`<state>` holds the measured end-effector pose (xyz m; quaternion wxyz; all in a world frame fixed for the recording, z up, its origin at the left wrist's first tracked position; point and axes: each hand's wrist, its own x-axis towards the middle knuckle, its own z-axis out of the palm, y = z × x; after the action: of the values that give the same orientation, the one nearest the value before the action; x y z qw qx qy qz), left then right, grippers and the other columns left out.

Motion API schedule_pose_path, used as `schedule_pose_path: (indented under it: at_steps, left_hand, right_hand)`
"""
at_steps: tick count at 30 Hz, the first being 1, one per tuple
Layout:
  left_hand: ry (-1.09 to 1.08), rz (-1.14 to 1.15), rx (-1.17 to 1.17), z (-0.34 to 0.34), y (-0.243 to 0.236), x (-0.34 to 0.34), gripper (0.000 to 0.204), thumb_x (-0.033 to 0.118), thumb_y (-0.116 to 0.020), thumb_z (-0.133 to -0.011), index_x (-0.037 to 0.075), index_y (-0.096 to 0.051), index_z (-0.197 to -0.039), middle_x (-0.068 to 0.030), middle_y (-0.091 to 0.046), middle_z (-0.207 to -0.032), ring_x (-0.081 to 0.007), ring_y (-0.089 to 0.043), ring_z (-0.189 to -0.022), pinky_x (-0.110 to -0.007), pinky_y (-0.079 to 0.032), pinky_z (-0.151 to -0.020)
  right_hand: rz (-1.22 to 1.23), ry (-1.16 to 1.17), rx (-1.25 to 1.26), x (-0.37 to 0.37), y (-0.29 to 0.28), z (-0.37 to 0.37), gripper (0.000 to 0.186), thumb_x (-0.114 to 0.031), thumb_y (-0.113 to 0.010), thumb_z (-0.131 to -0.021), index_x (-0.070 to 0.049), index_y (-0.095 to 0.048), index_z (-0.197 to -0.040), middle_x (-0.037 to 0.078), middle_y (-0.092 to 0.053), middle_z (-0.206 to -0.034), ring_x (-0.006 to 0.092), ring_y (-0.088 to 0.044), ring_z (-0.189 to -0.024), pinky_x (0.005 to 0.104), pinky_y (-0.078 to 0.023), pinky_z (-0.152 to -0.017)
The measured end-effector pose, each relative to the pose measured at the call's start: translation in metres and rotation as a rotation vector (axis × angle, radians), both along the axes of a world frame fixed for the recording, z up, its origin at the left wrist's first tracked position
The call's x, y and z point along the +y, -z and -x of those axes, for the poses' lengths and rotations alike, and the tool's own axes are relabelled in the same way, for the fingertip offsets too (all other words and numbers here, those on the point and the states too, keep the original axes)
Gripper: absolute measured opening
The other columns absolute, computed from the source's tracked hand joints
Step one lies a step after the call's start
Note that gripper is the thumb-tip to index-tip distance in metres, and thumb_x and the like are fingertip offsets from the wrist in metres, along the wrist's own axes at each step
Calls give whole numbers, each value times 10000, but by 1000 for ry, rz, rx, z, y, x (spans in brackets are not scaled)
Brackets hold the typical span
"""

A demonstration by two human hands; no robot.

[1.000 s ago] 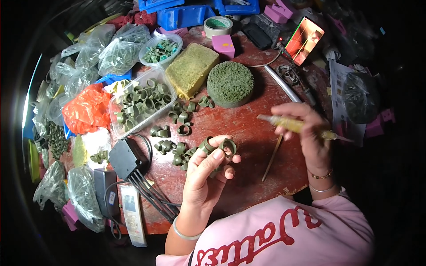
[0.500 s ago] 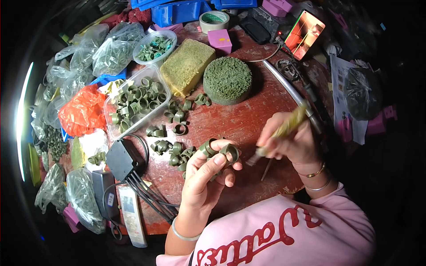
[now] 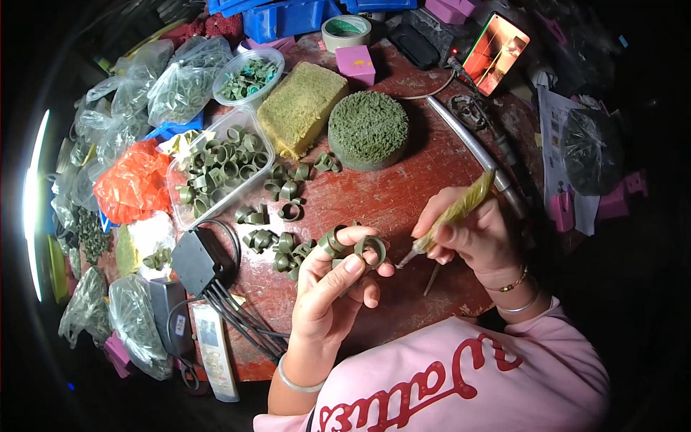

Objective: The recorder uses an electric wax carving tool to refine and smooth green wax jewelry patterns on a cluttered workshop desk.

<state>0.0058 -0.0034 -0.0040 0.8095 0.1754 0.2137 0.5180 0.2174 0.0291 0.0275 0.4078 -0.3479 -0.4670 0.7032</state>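
My left hand pinches a dark green ring between thumb and fingers. Another green ring sits at its index finger. In my right hand is a pen-like tool with a yellow wrapped handle and a thin pale tip. That tip points down-left, a short gap to the right of the pinched ring. Several loose green rings lie on the table just left of my left hand. Many more fill a clear plastic box farther left.
On the red table stand a yellow sponge block and a round green block. A metal tube and a lit phone are at the right. A black box with cables and plastic bags crowd the left.
My right hand has brought the tool slightly left, its tip nearer the pinched ring; the motion blur is gone. My left hand keeps its hold, almost unmoved.
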Motion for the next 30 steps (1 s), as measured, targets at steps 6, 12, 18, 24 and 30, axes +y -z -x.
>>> schedule_pose_path:
  at_steps: [6,12,18,24,30]
  left_hand:
    - [43,-25,-29,0,2,0,318,59,-541,-897,-72,-511,-1185,-120,-590,-962,-225,-637,-852,-225,-531,-539]
    - [78,-62,-60,0,2,1,323,62,-527,-901,-73,-505,-1194,-130,-588,-967,-229,-637,-855,-226,-519,-518]
    - [35,-64,-79,-1,2,2,314,60,-521,-903,-69,-504,-1189,-131,-587,-968,-229,-635,-853,-224,-520,-507]
    - [-52,-12,47,-3,-6,-3,350,4,-567,-871,-38,-494,-1211,-117,-594,-963,-223,-636,-852,-234,-535,-514]
    - [-128,-37,297,-7,-9,-1,405,-24,-625,-815,-14,-501,-1201,-125,-594,-960,-183,-624,-833,-204,-515,-487]
  right_hand:
    - [-72,102,23,-3,7,10,308,-259,-669,-858,31,-602,-937,62,-580,-739,87,-531,-612,194,-407,-540]
    - [72,87,118,-1,10,7,316,-274,-661,-864,28,-603,-939,58,-600,-734,68,-550,-614,179,-419,-529]
    - [124,-40,85,2,5,-1,288,-262,-650,-873,15,-615,-941,37,-600,-719,63,-544,-616,178,-415,-538]
    - [60,68,174,3,12,2,292,-268,-632,-889,0,-610,-1001,23,-589,-768,62,-527,-672,180,-409,-590]
    - [-38,150,70,0,13,2,288,-259,-655,-875,-7,-610,-1007,21,-603,-796,47,-542,-685,171,-425,-599]
